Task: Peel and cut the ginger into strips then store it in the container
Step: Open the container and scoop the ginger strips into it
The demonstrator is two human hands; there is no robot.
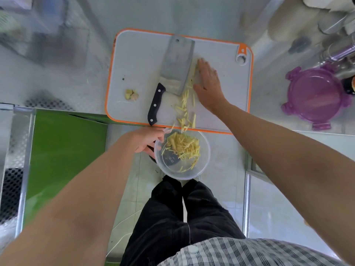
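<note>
A clear round container [203,164] hangs just below the near edge of the white cutting board [138,54], and my left hand [146,140] grips its rim. Pale yellow ginger strips [183,145] lie inside it. More ginger strips [185,110] trail across the board toward that edge. My right hand [208,85] lies flat on the board with straight fingers, just right of the strips. A cleaver [177,64] with a black handle rests on the board left of the strips. Ginger scraps [131,95] sit at the board's left.
The orange-rimmed board lies on a steel counter [57,73]. A purple lid [317,96] rests on the counter at right, with metal cups [338,47] behind it. A green surface [65,150] and a mesh rack [11,189] are at lower left. My legs stand below the container.
</note>
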